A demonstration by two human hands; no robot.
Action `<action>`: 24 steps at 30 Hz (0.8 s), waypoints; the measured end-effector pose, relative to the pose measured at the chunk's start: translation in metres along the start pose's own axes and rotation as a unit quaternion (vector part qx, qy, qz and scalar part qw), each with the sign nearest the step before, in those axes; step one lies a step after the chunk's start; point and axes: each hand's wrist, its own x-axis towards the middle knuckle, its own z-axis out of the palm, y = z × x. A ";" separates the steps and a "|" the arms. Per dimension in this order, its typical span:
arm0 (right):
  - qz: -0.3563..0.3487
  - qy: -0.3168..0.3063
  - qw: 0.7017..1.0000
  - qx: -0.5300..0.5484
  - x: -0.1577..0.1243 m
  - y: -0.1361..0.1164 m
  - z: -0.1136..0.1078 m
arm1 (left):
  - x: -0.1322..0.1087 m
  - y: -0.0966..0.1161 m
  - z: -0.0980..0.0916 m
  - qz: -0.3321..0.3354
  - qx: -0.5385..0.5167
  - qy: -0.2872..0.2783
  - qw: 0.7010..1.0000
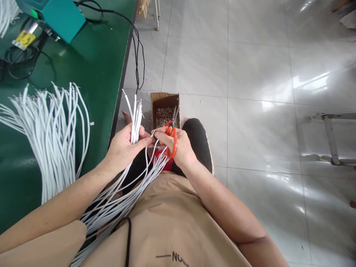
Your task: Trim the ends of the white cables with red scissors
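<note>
Clamping a bunch of white wires (136, 124) in the left grip (122, 144), between desk (102, 52) and box (166, 97); holding orange scissors (174, 142) (tips aimed forward) in the closed right grip (183, 148). Could nick fingers or neighbouring wires by letting the scissors swing; might lose strands by slackening the left grip.

At upper left, a dark green tabletop (104, 74) carries a teal box-shaped device (65, 20) with a bright green button (34, 14); just beside it lies a metal cylinder with a yellow label (25, 38), near a loose coil of black cable (20, 57); black cords (137, 55) hang over the table's edge; glossy grey floor tiles (258, 70) fill the right side, reflecting light; a metal frame (331, 139) stands at far right; a thin pale leg (157, 18) shows at top.
</note>
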 end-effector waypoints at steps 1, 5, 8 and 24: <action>-0.013 0.001 1.000 -0.024 0.000 0.000 -0.001 | 0.001 -0.001 0.000 -0.006 -0.036 -0.008 0.999; -0.096 0.040 0.955 -0.276 0.001 0.000 -0.008 | 0.002 -0.004 0.000 -0.027 -0.123 -0.034 0.991; -0.135 0.039 0.877 -0.459 0.002 0.001 -0.012 | 0.002 -0.005 0.000 -0.028 -0.132 -0.039 0.990; -0.177 0.040 0.765 -0.617 -0.005 0.002 -0.014 | -0.001 0.002 0.000 -0.012 -0.067 0.000 0.998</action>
